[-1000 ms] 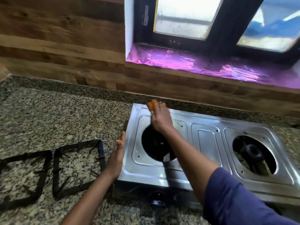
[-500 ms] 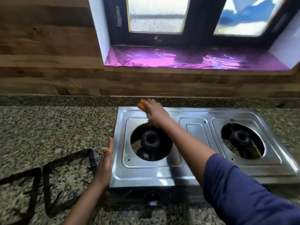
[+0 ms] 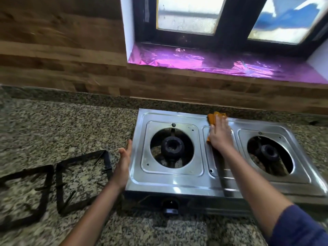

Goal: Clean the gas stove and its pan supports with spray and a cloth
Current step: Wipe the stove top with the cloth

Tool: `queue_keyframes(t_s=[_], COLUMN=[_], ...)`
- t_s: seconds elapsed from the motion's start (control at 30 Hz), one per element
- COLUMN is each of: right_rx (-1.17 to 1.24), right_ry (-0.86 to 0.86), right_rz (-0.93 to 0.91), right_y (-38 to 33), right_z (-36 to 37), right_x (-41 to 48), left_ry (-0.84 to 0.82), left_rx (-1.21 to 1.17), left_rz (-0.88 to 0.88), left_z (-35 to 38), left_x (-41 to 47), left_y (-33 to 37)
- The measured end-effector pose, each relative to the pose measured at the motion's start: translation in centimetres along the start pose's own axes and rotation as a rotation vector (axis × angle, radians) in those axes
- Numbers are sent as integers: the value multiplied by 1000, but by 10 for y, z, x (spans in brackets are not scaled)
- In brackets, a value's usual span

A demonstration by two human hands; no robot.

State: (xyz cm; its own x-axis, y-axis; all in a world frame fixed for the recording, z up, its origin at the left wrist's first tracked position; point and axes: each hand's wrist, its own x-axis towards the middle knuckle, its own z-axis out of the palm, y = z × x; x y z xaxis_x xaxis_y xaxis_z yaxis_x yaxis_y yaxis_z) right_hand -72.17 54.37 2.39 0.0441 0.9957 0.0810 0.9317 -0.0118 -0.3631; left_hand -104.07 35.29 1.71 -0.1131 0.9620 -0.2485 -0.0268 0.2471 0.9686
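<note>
A steel two-burner gas stove [image 3: 168, 181] sits on the granite counter, both burners bare. My right hand [image 3: 220, 135] presses an orange cloth [image 3: 213, 118] flat on the stove's middle panel, near its back edge. My left hand [image 3: 124, 162] rests with fingers straight against the stove's left side edge and holds nothing. Two black square pan supports [image 3: 60, 183] lie on the counter to the left of the stove. No spray bottle is in view.
The granite counter [image 3: 71, 130] stretches left and in front of the stove. A wood-pattern wall [image 3: 62, 55] stands behind it. Above the stove is a window sill lined with purple foil [image 3: 213, 63]. A black knob [image 3: 170, 205] sticks out of the stove's front.
My right hand has slid the cloth rightward from the back of the left burner to the middle panel. My left hand has stayed at the stove's left edge.
</note>
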Motion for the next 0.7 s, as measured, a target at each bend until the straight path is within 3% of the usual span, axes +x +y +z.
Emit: queue_keyframes(t_s=[0.23, 0.43, 0.53, 0.7], right_rx=[30, -39, -30, 87], right_ry=[-195, -361, -402, -333], right_rz=[-327, -538, -640, -818], right_y=[-131, -195, -216, -199], right_z=[38, 49, 50, 45], right_x=[8, -3, -35, -126], left_ry=[-8, 18, 140, 384], left_rx=[-62, -106, -156, -214], left_rz=[-21, -30, 11, 132], left_z=[-1, -2, 3, 6], left_x=[-1, 2, 2, -2], left_y=[1, -5, 0, 4])
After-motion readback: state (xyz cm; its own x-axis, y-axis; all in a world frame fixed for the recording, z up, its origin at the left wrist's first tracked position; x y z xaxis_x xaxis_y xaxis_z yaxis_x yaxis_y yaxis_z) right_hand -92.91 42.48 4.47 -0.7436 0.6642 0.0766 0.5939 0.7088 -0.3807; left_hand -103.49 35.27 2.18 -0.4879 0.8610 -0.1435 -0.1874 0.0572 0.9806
